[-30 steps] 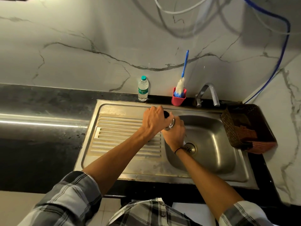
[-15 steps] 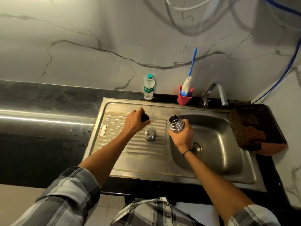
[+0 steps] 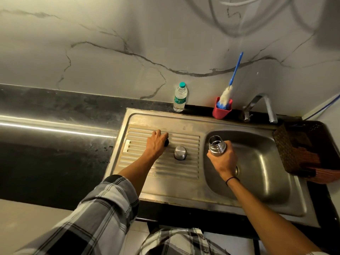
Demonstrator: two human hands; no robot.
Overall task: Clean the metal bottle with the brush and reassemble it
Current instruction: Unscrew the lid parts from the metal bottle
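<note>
My right hand [image 3: 223, 161] grips the open metal bottle [image 3: 217, 145] upright over the left edge of the sink basin [image 3: 257, 162]; its mouth is uncovered. My left hand [image 3: 156, 144] rests on the ribbed drainboard [image 3: 184, 172] with its fingers around a small black stopper [image 3: 166, 142], mostly hidden under the fingers. A shiny metal cap [image 3: 180, 152] stands on the drainboard between my hands. The bottle brush [image 3: 228, 92], blue handle and white bristles, stands in a red cup [image 3: 221, 110] at the back by the wall.
A plastic water bottle [image 3: 180, 97] stands at the back edge of the sink. The tap [image 3: 265, 105] reaches over the basin. A dark woven basket [image 3: 301, 148] with an orange cloth sits at the right. Black countertop [image 3: 55, 144] extends left.
My hands parted: the left one carried the black stopper from the bottle's mouth down to the drainboard. The right one holds the bottle, now open. The metal cap came into view.
</note>
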